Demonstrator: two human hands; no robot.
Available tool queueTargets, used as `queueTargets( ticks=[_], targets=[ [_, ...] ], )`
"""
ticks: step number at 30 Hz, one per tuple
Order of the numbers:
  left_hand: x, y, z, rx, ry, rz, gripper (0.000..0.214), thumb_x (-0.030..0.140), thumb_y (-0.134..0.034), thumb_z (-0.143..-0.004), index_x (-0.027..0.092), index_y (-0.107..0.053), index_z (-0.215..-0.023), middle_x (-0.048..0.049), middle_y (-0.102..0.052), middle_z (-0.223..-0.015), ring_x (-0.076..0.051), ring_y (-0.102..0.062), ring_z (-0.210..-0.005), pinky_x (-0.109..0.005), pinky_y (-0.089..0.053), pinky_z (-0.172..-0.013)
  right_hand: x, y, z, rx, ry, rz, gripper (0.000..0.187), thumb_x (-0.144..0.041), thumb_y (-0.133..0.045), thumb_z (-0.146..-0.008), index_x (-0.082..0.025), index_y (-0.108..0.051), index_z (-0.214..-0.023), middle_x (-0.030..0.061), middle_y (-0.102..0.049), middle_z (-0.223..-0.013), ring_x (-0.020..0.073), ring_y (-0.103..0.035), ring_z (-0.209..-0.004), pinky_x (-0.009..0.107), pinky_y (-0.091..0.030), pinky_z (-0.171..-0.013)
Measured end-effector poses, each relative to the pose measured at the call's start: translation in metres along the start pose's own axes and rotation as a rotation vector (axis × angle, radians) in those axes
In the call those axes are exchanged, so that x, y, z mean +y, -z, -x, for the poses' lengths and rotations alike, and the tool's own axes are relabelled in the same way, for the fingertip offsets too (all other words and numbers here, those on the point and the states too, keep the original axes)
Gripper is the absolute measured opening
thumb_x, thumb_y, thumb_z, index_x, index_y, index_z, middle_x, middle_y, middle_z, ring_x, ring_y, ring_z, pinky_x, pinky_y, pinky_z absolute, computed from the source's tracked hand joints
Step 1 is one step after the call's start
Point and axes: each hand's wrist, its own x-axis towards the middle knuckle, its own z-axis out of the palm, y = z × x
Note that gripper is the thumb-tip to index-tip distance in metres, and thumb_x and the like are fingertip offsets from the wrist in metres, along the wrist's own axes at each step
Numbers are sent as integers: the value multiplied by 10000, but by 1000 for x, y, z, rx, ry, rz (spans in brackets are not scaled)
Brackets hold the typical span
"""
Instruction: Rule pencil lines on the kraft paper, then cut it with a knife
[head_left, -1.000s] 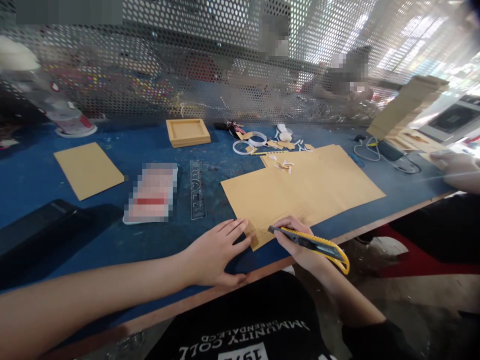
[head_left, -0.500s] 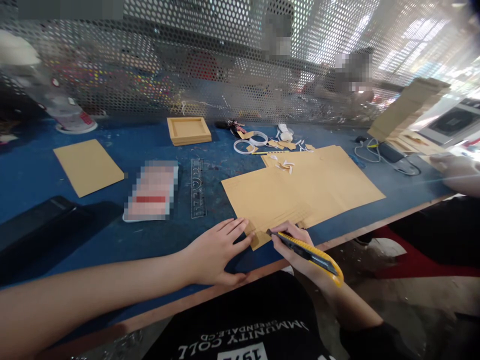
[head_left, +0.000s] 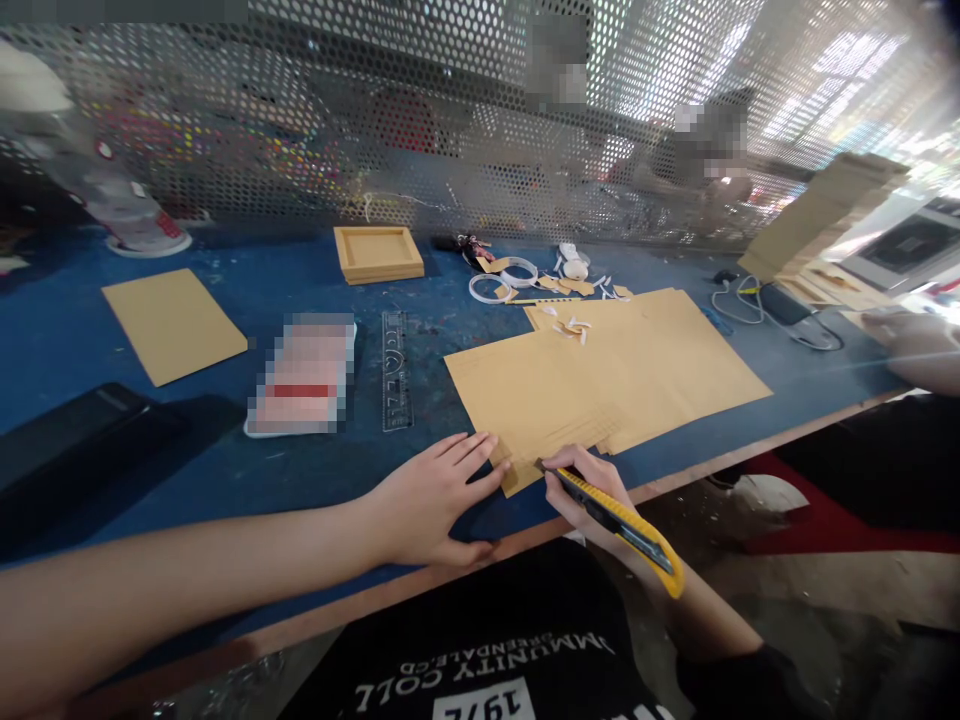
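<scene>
Fingers (head_left: pixel 480 458) pinning cardboard sheet (head_left: pixel 540 395) edge, knife (head_left: pixel 615 515) alongside

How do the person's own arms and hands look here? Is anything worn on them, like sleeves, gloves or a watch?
Both forearms are bare. The left hand and right hand have no gloves, and no rings or watch are visible. The left arm shows no sleeve in view. A black sleeve edge shows near the right elbow, matching the black shirt with white lettering.

place: craft workshop | bench: paint-scuffed blue worktop (head_left: pixel 225 470) | backdrop: perforated metal screen (head_left: pixel 300 130) divided the stations | materials: brown card sheets (head_left: pixel 600 380), stacked card (head_left: pixel 817 215), tape rings (head_left: pixel 502 280), clear ruler (head_left: pixel 395 370) lay about
</scene>
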Motion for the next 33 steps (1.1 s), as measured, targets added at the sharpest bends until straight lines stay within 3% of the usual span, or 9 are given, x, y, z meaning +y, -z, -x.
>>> queueTargets(
  ticks=[15,23,26,29,31,33],
  targets=[
    [0,1,-1,-2,4,12,784,574,-629,-778,96,-481,-1381,-270,-381,-1458,-390,-379,-1349,-486,-302,-1098,2,1,5,29,53,24,130,-108,-577,-813,-222,-571,-875,-15,-632,-747,122,-592,-611,232,-475,-605],
    [0,1,0,25,-29,-22,784,586,-596,-801,77,-468,-1383,-283,-405,-1432,-407,-392,-1333,-502,-303,-1092,7,12,-1,139,-112,-114,96,-237,-681,-817,-216,-631,-896,18,-666,-825,162,-638,-710,279,-511,-665],
    [-1,1,1,51,-32,-5,757,580,-606,-801,88,-488,-1365,-268,-396,-1442,-406,-387,-1334,-498,-299,-1098,19,24,-19,-39,-181,-290,167,-289,-749,-787,-208,-670,-910,24,-682,-823,160,-639,-697,274,-514,-634],
    [-2,1,1,76,-64,19,698,558,-613,-812,170,-490,-1379,-217,-408,-1445,-394,-396,-1329,-508,-308,-1092,28,34,-40,-270,-133,-498,203,-293,-822,-719,-196,-718,-865,47,-693,-885,184,-645,-816,293,-528,-711],
    [-3,0,2,84,-102,35,658,539,-599,-836,227,-473,-1401,-193,-415,-1444,-380,-403,-1329,-511,-312,-1089,29,38,-52,-343,-98,-640,218,-298,-846,-692,-190,-728,-842,55,-681,-915,191,-629,-890,296,-522,-758],
    [-3,-1,2,82,-128,52,630,526,-587,-855,248,-469,-1408,-194,-397,-1457,-372,-398,-1337,-505,-310,-1092,28,41,-62,-413,-103,-759,237,-337,-842,-698,-177,-729,-831,54,-658,-921,163,-616,-829,264,-516,-696]
  ],
)
